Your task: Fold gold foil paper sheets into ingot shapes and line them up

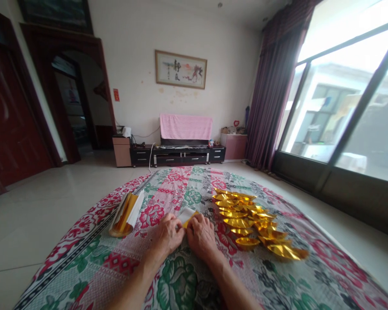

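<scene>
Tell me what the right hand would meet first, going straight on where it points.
Most likely the white-and-gold sheet, which the right hand already seems to touch; depth there is unclear.

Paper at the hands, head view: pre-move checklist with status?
1. Left hand on the paper: ok, at its near left side.
2. Right hand on the paper: ok, at its right side.
3. Fold edges aligned: cannot tell, fingers cover much of it.
4. Gold boat-shaped pieces clear of the hands: ok, grouped to the right.
5. Curled sheets clear of the hands: ok, off to the left.
</scene>
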`<state>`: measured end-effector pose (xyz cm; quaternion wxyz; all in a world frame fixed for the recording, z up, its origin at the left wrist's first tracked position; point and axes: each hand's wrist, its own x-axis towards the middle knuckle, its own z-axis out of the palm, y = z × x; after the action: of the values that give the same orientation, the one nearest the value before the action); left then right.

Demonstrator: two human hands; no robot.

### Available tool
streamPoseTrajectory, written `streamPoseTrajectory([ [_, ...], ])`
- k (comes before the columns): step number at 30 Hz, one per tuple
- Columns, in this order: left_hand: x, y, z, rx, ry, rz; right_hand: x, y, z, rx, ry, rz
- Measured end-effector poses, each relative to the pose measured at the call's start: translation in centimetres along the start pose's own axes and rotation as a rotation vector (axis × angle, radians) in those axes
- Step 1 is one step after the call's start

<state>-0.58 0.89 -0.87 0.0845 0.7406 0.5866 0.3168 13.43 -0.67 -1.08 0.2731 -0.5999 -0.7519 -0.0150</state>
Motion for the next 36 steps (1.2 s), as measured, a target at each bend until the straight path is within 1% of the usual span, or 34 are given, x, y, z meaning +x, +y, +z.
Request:
streamPoseTrajectory([
  [5, 0.2, -0.2, 0.0, -0.017, 0.001, 0.01, 0.1, 0.0, -0.1, 0.008, 0.002, 0.011],
  [9, 0.4, -0.6, -0.4, -0.051, -0.029, 0.031, 0.1, -0.2, -0.5, 0.031, -0.014, 0.023],
  [13, 0.8, -1.2, -0.8, -0.081, -0.095, 0.05, 0.1, -0.3, -0.9, 0.052, -0.029, 0.028],
  [17, 1.0, -1.6, -1.1, -0.128, -0.181, 0.014, 0.2, -0.3, -1.1, 0.055, -0.042, 0.027],
  [19, 1.0, -1.9, -1.3, -0.153, -0.204, 0.004, 0.2, -0.2, -1.0, 0.059, -0.044, 0.02],
  [24, 1.0, -2.9, -1.2, -0.201, -0.186, 0.043, 0.3, 0.1, -0.7, 0.069, -0.036, 0.007],
  [28, 1.2, -3.3, -1.2, -0.216, -0.183, 0.037, 0.3, 0.2, -0.5, 0.066, -0.031, 0.003],
  [31, 1.3, -3.0, -1.4, -0.218, -0.179, 0.012, 0.3, 0.1, -0.4, 0.061, -0.026, 0.002],
  [36, 1.1, -1.5, -1.4, -0.119, -0.112, -0.035, 0.3, 0.1, -0.3, 0.033, -0.013, 0.001],
])
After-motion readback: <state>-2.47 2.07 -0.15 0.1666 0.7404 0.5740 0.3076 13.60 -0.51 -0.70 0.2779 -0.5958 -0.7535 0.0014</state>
